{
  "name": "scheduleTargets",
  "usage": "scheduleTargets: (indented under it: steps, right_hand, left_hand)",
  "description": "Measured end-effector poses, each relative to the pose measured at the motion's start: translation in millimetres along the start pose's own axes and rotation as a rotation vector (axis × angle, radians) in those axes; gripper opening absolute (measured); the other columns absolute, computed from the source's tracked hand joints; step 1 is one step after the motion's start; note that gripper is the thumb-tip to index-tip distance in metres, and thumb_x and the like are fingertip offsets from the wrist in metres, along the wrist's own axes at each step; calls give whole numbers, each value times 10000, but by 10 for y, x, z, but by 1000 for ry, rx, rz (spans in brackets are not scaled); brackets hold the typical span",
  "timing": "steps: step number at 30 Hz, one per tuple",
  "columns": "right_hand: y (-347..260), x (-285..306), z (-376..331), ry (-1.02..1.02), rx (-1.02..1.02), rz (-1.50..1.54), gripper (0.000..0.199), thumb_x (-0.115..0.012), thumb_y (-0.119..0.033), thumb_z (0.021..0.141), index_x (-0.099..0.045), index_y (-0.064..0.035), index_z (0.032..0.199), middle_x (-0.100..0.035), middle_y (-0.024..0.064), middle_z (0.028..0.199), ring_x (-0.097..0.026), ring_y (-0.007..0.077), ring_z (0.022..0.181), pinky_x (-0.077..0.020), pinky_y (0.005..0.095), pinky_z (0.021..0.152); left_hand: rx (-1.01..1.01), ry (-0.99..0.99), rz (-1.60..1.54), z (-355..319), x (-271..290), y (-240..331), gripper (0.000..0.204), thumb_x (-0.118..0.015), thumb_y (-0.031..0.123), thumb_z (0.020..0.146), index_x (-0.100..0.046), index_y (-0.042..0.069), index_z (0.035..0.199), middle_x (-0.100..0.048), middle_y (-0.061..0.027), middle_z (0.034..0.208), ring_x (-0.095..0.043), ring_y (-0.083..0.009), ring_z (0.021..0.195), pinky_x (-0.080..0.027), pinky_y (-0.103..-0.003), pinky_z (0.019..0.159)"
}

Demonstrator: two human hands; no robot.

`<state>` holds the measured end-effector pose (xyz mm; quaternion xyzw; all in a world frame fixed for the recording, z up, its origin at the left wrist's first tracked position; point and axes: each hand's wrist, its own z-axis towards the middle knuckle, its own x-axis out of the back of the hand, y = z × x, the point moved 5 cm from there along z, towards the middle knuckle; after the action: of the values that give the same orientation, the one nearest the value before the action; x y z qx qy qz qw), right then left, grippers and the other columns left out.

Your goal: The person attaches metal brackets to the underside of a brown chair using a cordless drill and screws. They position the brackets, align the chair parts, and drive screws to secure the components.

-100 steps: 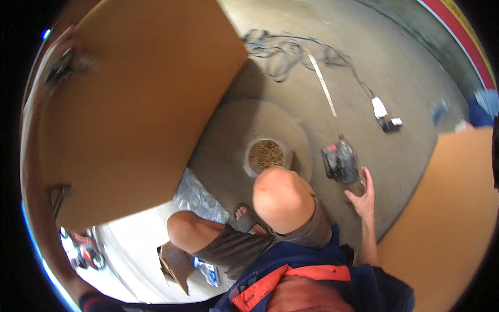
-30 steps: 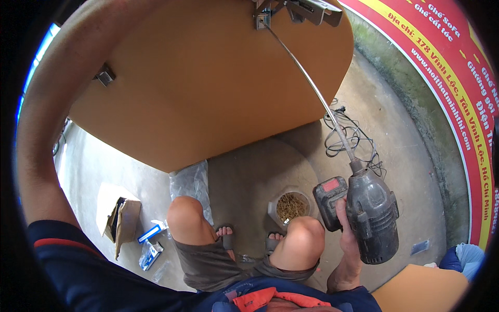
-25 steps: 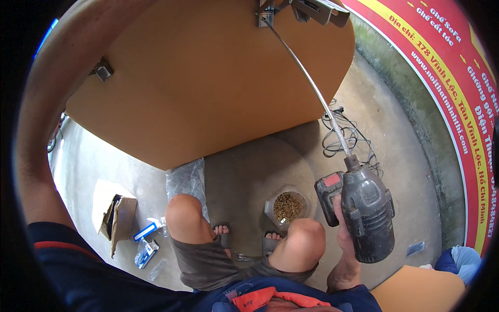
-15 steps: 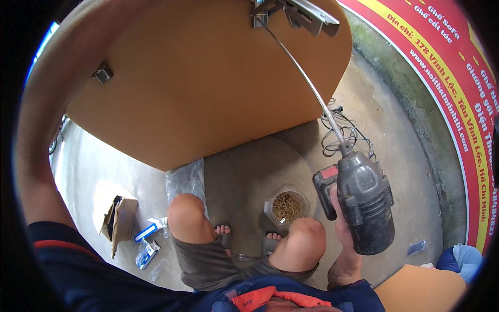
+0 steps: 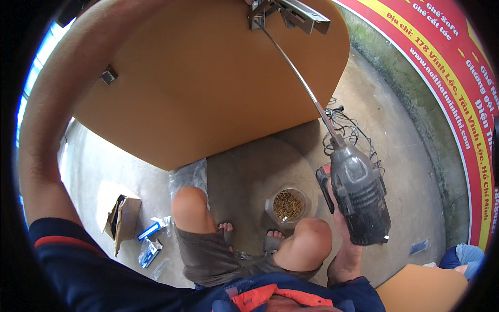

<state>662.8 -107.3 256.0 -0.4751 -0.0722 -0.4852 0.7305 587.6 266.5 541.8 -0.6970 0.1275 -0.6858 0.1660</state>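
My right hand is wrapped round the handle of a dark cordless driver with a red-marked battery. Its long, thin bit slants up to a metal bracket on a large tan padded panel. The tip meets the bracket's base, though any screw there is too small to make out. Over the panel's left side reaches my left forearm. Only a sliver of my left hand shows at the top edge, beside the bracket; the rest is cut off. A second small metal fitting sits on the panel's left.
Between my feet and the panel stands a clear tub of screws. An open cardboard box and blue-and-white packets lie at left. A coiled black cable is right of the panel; a low wall curves behind it.
The driver has moved slightly up and left, its bit still at the bracket. The bracket has shifted slightly left in view. My left forearm has moved a little right.
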Motion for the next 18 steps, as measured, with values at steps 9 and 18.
scheduleTargets:
  steps: [9,18]
  right_hand:
    - [7,37,311,152,218,168,272,-787,-70,799,-718,42,1037,-731,52,830,-688,142,724,-550,304,671]
    - [702,241,-601,213,-216,306,337,-819,-84,882,-724,-65,1205,-740,31,1080,-671,135,962,-540,315,861]
  left_hand:
    - [577,385,-333,-1253,451,703,210,-698,108,796,-740,17,982,-714,-169,1068,-693,-273,950,-538,-417,866]
    - [525,-216,-1276,-973,-2614,3722,320,-577,18,781,-765,4,1040,-761,-200,965,-747,-293,899,-582,-400,827]
